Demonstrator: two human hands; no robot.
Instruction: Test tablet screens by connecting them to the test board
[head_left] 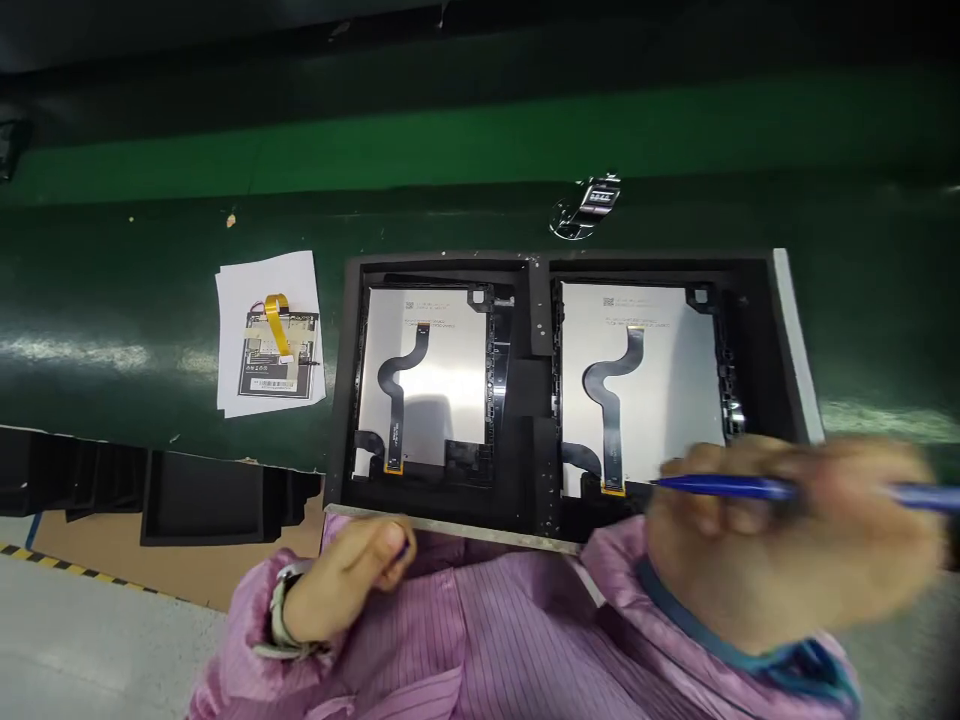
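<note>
A blue pen [727, 487] is gripped in my right hand [787, 545], which is blurred by motion. Its tip points left, over the lower edge of the right display panel [660, 390]; whether it touches cannot be told. That panel shows a silvery back and a curved black flex cable [611, 420]. A similar left display panel [450, 385] lies in the other half of the black foam tray [541, 480]. By the tray's front edge, my left hand [352, 565] is closed, with a small dark blue end showing at its fingers; the rest is hidden.
White paper sheets [229, 350] lie on the green bench [112, 290] at left, bearing a battery and circuit board assembly [277, 350] with an orange ribbon. Behind the tray sits a shiny transparent film piece [596, 200]. Black foam trays [202, 500] stand below the bench at left.
</note>
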